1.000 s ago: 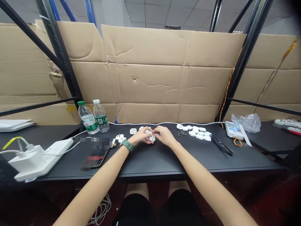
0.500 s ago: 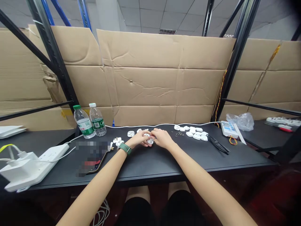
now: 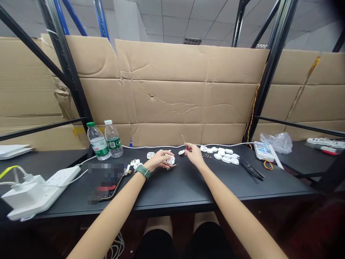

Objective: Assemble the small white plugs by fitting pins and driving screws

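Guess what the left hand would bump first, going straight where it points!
The left hand would probably meet the small white piece beside the right hand, though depth is unclear.

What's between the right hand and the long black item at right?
Head view: small metal pieces and several white plastic pieces lie between right hand and black item.

A small white plug part, rounded in outline with dark details too small to make out, sits in the left hand, partly covered by it. At its 2 o'clock, a slim screwdriver, red near the grip, is held in the right hand, thin shaft tilted toward 11 o'clock.
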Available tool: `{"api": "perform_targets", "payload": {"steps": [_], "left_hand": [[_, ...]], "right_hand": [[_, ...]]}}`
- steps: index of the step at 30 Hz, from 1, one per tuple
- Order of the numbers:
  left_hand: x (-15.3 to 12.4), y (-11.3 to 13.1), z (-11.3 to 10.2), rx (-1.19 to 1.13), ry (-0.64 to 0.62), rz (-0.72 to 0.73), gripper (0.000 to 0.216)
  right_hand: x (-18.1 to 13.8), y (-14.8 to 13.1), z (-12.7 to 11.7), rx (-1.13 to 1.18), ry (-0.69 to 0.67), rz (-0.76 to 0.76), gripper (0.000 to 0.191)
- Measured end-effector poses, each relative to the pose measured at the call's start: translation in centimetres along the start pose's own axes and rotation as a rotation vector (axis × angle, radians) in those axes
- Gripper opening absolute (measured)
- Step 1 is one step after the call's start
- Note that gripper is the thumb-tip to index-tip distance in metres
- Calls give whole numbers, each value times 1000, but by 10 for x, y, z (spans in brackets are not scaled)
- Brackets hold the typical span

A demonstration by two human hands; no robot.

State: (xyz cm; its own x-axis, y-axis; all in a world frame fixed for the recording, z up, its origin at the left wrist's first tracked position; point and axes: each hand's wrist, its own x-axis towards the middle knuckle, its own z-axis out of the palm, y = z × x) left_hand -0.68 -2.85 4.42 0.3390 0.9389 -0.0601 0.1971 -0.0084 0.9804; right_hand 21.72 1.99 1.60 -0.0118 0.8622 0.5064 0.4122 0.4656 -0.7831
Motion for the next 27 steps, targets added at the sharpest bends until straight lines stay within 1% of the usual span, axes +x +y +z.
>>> {"api": "perform_targets", "payload": {"steps": [2, 3, 6, 8, 9, 11, 12, 13, 15, 17, 21, 24, 27], "left_hand": [[0, -1, -1, 24, 10, 10, 56], [0, -1, -1, 38, 13, 16, 56], [0, -2, -1, 67, 6, 36, 55], [0, -2, -1, 75, -1, 46, 56], [0, -2, -1, 76, -5, 51, 56], [0, -2, -1, 78, -12, 55, 57], [1, -2, 0, 79, -14, 55, 57], [1, -1, 0, 81, -16, 55, 57], [1, -1, 0, 84, -15, 55, 56], [0, -1, 0, 68, -6, 53, 53], [-1, -1, 0, 30, 15, 40, 46], [-2, 0, 0, 30, 29, 32, 44], [-2, 0, 1, 36, 30, 17, 42]], "right_hand": [[-1, -3, -5, 103, -16, 21, 43], [-2, -5, -8, 129, -21, 7, 44], [-4, -9, -11, 78, -4, -120, 37], [-3, -9, -11, 54, 16, -155, 29], [-2, -9, -10, 82, 12, -131, 27], [1, -7, -7, 222, -40, -42, 26], [3, -7, -6, 316, -79, -10, 31], [4, -6, -5, 407, -118, 2, 40], [4, -7, -2, 539, -173, -28, 59], [3, -10, -1, 608, -183, -54, 65], [-1, -19, -2, 707, -203, -7, 56], [-4, -25, -4, 784, -198, 26, 54], [-6, -29, -8, 768, -186, 73, 49]]}}
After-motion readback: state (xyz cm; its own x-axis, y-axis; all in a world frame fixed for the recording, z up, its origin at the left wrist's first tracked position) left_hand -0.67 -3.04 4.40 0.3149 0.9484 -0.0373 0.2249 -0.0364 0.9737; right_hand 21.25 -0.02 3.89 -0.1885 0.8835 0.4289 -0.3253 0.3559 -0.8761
